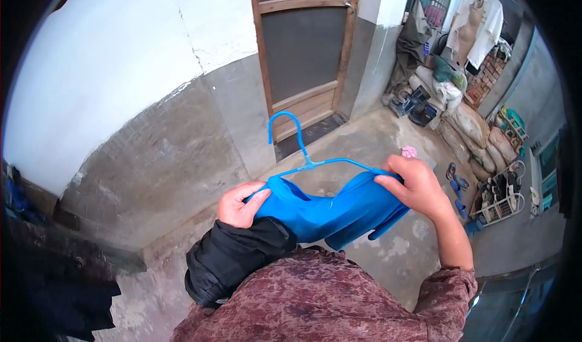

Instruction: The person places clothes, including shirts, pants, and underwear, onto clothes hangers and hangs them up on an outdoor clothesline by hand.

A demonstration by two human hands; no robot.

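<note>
A blue garment (321, 217) hangs on a blue clothes hanger (310, 164) in front of my body. The hanger's hook points up and away from me. My left hand (240, 205) pinches the garment at the hanger's left end, thumb on top. At the other end, my right hand (413, 184) grips the cloth by the shoulder, with its thumb pressed toward the fingers. The neckline sags between both hands, and the lower part of the garment folds down toward me. Something black (236, 260), a sleeve or cloth, covers my left forearm.
A wooden-framed door (309, 51) stands ahead in a white and grey wall. To the right are stacked sacks (467, 127), a white shoe rack (500, 193) with shoes, slippers (459, 187) on the concrete floor, and a hanging white shirt (488, 30). Dark cloth (60, 281) is at lower left.
</note>
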